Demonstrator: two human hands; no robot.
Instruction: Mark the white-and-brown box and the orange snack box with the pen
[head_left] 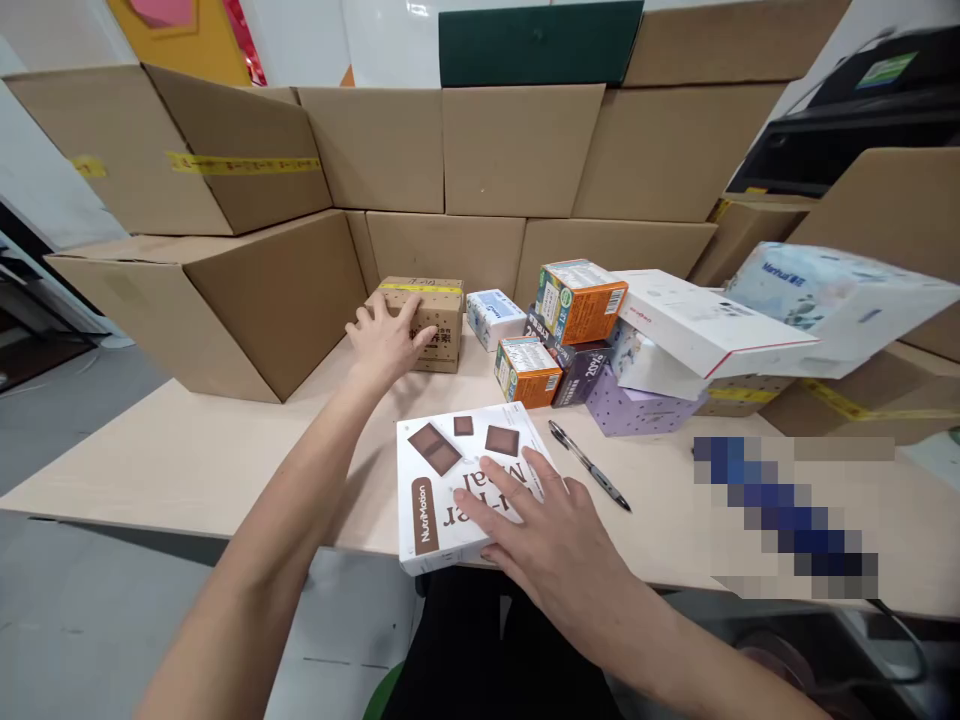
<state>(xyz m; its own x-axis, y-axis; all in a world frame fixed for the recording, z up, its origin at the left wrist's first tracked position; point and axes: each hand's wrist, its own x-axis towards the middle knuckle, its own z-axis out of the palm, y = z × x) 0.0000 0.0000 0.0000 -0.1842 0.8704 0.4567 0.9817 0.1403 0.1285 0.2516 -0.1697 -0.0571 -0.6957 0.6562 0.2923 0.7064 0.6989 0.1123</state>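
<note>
My left hand (386, 338) reaches to a small brown cardboard box (444, 350) with yellow tape across its top. Its fingers are spread over the box's left side and top. A flat white NutriMotion box (414, 470), printed with chocolate pieces, lies at the table's front edge, its near side slightly overhanging. Across its right part rests my right hand (544, 525), fingers stretched out and palm down. To the right of that box lies a pen (590, 466). The left hand's fingertips partly cover the brown box.
Right of centre, orange boxes (529, 388), a purple box (641, 410) and a white box (697, 315) are piled up. A small blue-and-white box (495, 312) stands behind. Large cardboard boxes (247, 300) wall the table's (202, 450) back and sides. A pixelated patch covers the right.
</note>
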